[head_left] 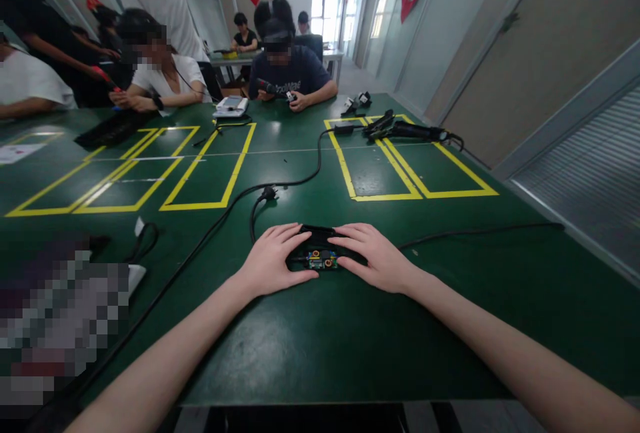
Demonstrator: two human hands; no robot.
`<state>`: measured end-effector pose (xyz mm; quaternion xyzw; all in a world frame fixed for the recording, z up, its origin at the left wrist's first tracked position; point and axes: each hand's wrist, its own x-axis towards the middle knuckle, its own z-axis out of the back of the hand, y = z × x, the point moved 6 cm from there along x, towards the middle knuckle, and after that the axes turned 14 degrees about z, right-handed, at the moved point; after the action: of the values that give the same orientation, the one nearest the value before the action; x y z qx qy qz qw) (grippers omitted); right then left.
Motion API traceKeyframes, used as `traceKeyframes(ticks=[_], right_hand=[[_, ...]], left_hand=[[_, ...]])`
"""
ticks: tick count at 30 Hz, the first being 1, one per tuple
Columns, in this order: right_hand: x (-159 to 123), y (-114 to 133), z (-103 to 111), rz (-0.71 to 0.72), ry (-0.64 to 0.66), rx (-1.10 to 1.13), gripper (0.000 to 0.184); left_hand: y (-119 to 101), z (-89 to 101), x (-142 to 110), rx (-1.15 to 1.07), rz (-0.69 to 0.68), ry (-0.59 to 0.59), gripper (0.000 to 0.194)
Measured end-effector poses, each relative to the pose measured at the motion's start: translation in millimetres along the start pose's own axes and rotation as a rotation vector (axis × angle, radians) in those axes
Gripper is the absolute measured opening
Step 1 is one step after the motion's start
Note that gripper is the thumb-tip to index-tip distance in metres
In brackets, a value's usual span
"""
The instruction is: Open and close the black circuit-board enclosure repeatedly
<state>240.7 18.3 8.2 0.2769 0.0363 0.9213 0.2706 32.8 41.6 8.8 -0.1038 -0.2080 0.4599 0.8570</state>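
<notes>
An opened black power adapter lies on the green table in front of me. Its circuit board [323,260], with copper coils, is exposed. Just behind the board is a black plastic shell [318,233]. From the left, my left hand [277,260] reaches over the parts, fingers spread and fingertips at the shell, with the thumb beside the board's near edge. My right hand [375,256] mirrors it on the right, fingers apart, the lower fingertips close to the board. Both palms partly cover the casing and the cables at its ends. Whether the fingertips press on it I cannot tell.
A black power cable [220,220] snakes across the table [280,346], near a plug [269,193]. Yellow tape outlines [385,194] mark the surface. Another adapter [344,128] and bundled black cables [400,130] lie at the back right. Several people sit or stand across the table.
</notes>
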Motion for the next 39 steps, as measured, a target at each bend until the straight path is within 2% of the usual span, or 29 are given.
traceKeyframes(ticks=[3,10,16,20,28,33,39], right_hand=[[0,-5,4,-0.048,-0.089,0.115,0.023],[1,-18,11,-0.232,-0.33,0.416,0.009],[-2,-20,1,-0.364,-0.331,0.568,0.01],[1,-14,3,-0.284,-0.324,0.561,0.022],[5,-2,14,-0.105,-0.293,0.429,0.016],[3,0,17,-0.088,-0.269,0.409,0.015],[2,-1,17,-0.097,-0.268,0.417,0.014]], left_hand=[[-5,6.1,-2,-0.059,-0.014,-0.031,0.081],[-13,10.9,-5,-0.146,-0.002,-0.034,0.089],[-14,8.1,-5,-0.23,-0.014,0.0,0.088],[-13,9.3,-5,-0.264,-0.027,-0.015,0.085],[-16,10.2,-9,-0.302,-0.11,-0.049,0.07],[-20,11.7,-10,-0.323,-0.108,-0.049,0.067],[-17,6.0,-8,-0.375,-0.063,0.042,0.059]])
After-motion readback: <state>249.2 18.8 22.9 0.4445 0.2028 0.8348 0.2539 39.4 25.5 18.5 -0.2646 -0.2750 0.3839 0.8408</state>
